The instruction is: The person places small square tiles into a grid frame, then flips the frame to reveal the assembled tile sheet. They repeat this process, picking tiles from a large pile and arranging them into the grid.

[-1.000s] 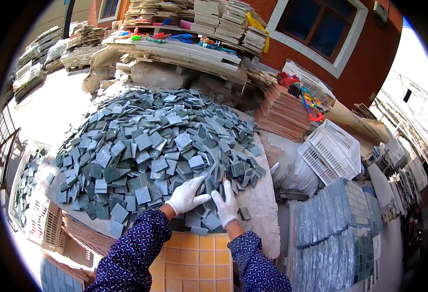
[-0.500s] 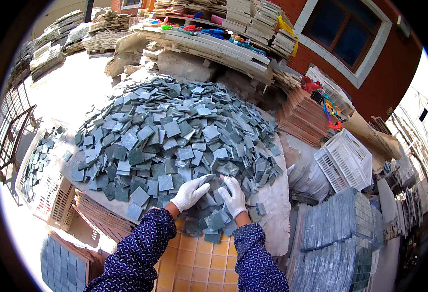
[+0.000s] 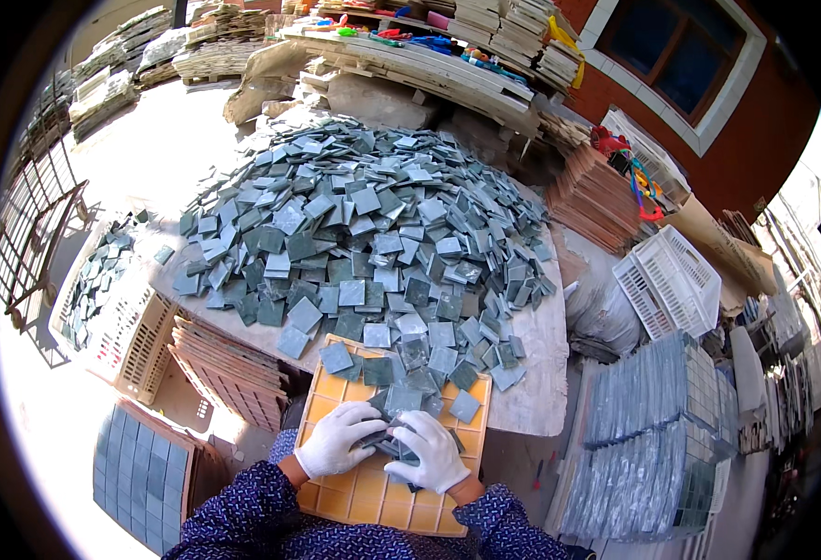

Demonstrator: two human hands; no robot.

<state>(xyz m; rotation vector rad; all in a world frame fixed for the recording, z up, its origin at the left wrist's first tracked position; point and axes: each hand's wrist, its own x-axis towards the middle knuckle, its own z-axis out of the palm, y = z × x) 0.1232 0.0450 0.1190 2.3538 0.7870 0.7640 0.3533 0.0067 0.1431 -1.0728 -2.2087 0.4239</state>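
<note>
My left hand point(image 3: 338, 440) and my right hand point(image 3: 432, 455), both in white gloves, face each other over a yellow gridded tray point(image 3: 328, 501). Their fingers curl around a loose bunch of small square grey-green stone tiles point(image 3: 402, 399) between them; the palms and some fingertips are hidden. More tiles spill over the tray's far part, among them a single tile point(image 3: 464, 405) near its right edge. Beyond the tray rises a large heap of the same tiles point(image 3: 354, 201) on a pale slab table point(image 3: 539, 392).
On the left stand a plastic crate point(image 3: 144, 345) with tiles, a stack of brown trays point(image 3: 228, 373) and a tile-filled tray point(image 3: 140, 481). Wrapped tile stacks point(image 3: 648, 439) and a white crate point(image 3: 669, 280) are at right. Stone slabs point(image 3: 429, 79) lie behind the heap.
Both hands have come back from the heap's near edge to above the tray, drawing tiles onto it. More of the tray shows, and the view has shifted.
</note>
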